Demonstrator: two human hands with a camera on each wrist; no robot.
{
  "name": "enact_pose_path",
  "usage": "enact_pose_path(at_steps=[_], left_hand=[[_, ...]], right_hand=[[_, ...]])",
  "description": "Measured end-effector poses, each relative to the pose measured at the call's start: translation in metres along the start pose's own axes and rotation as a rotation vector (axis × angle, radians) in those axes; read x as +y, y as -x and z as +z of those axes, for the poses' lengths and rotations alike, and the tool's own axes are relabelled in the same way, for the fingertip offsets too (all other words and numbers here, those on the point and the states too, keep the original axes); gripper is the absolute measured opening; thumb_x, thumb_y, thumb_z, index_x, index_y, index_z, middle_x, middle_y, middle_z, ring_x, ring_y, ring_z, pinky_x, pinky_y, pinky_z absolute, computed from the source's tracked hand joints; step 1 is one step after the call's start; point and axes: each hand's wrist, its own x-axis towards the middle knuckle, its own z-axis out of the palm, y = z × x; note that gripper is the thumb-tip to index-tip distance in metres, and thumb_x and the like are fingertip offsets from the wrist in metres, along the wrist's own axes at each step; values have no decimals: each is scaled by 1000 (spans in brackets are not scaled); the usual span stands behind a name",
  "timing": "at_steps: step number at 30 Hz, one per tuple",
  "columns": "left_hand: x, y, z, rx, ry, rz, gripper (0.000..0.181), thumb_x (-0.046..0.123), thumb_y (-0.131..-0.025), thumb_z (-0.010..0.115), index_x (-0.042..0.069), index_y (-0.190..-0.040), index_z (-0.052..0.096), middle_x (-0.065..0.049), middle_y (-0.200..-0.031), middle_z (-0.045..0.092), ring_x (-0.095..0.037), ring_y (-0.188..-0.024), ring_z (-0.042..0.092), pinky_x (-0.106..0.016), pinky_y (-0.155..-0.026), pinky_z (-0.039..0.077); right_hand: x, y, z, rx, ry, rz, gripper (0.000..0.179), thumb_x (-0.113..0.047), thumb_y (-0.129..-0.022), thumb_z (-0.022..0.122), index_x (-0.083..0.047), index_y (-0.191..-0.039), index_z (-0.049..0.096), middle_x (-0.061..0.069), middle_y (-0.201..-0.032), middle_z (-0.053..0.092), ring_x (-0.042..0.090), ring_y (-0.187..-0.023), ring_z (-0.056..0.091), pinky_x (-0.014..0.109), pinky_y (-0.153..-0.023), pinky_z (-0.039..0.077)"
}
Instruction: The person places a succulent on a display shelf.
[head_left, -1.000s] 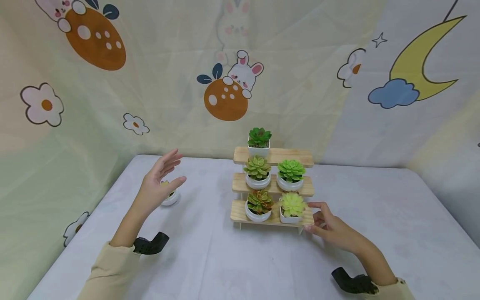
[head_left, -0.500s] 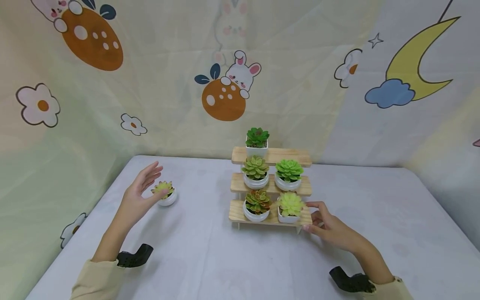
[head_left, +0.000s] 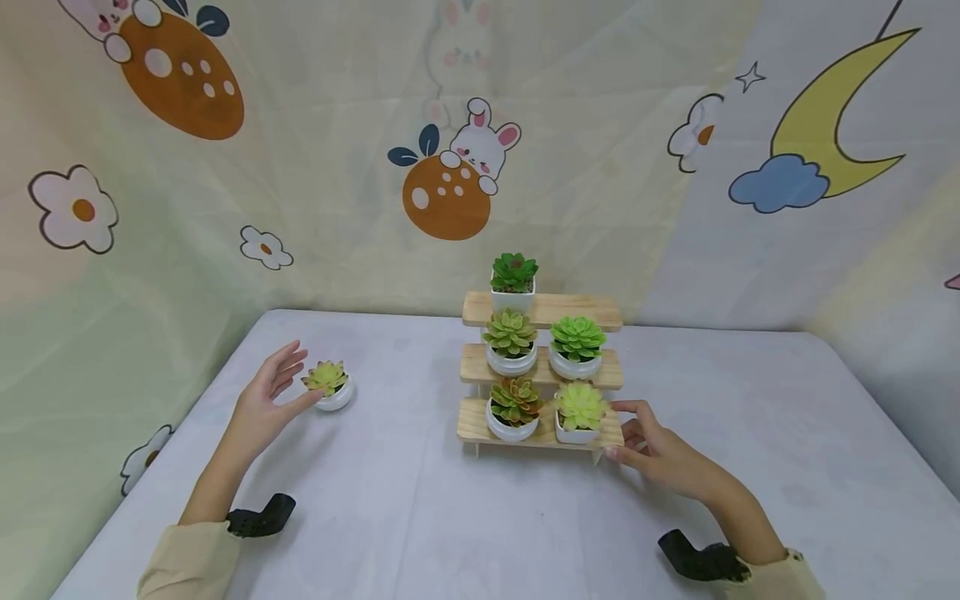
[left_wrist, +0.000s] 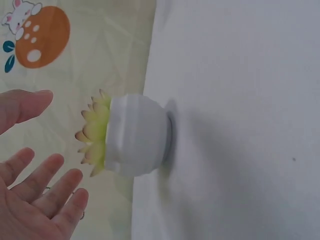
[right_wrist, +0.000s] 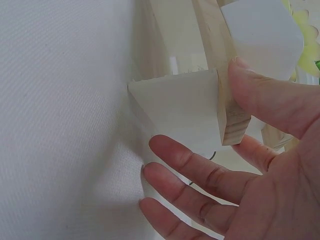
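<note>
My left hand (head_left: 258,412) is beside a small yellow-green succulent (head_left: 326,377) in a round white pot (head_left: 337,398) at the table's left. In the left wrist view, thumb and fingers are spread, with a gap between them and the potted succulent (left_wrist: 137,135). My right hand (head_left: 667,458) holds the right end of the lowest board of a three-tier wooden plant stand (head_left: 551,437). Its thumb (right_wrist: 270,97) lies against the board (right_wrist: 235,122), the index finger reaches round the other side, and the remaining fingers are extended.
On the stand's lowest tier sit a reddish-green succulent (head_left: 515,402) and a pale green one (head_left: 581,406). Two more, a dusty green one (head_left: 510,333) and a bright green one (head_left: 577,337), occupy the middle tier. A dark green succulent (head_left: 513,273) stands on top. Behind hangs a printed cloth (head_left: 337,167).
My left hand has drawn back left and lower, from over the yellow-green succulent to beside it, uncovering the plant. My right hand stays at the stand's end.
</note>
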Motion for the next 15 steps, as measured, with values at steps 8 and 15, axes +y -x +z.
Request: enact_pose_path(at_steps=[8, 15], left_hand=[[-21, -4, -5, -131, 51, -131, 85, 21, -86, 68, 6, -149, 14, -25, -148, 28, -44, -133, 31, -55, -107, 27], [-35, -10, 1, -199, 26, -187, 85, 25, -85, 68, 5, -148, 15, -27, -143, 32, -45, -125, 42, -54, -101, 37]], right_hand=[[1, 0, 1, -7, -7, 1, 66, -22, -91, 60, -1, -136, 16, 11, -100, 58, 16, -85, 54, 23, -66, 46], [0, 0, 0, -3, -5, -7, 65, -22, -91, 60, -1, -136, 17, 11, -99, 59, 14, -83, 54, 23, -65, 46]])
